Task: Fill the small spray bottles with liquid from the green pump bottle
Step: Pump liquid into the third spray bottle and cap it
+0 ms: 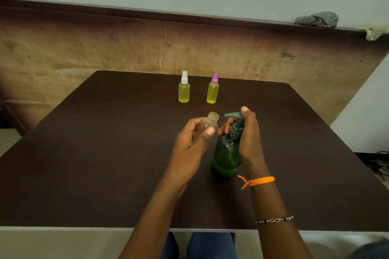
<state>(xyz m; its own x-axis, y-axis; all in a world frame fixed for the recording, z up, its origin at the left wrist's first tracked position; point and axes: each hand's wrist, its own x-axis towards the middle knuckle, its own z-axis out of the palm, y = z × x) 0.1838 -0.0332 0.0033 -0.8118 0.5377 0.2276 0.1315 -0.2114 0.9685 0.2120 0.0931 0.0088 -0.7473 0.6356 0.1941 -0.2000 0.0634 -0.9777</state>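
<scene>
My left hand (192,143) grips a small clear bottle (210,123) with no cap, tilted so its open threaded mouth sits just left of the pump spout. The green pump bottle (226,156) stands on the dark table (105,164). My right hand (249,139) wraps its neck, with a finger resting on the grey pump head (233,115). Farther back stand two capped spray bottles full of yellow liquid: one with a white sprayer (184,88), one with a purple sprayer (212,89).
A wooden panel (105,48) runs behind the table, with a grey cloth (317,19) on its top ledge at right. Cables (379,166) lie on the floor to the right. The table's near edge (84,228) is just above my knees.
</scene>
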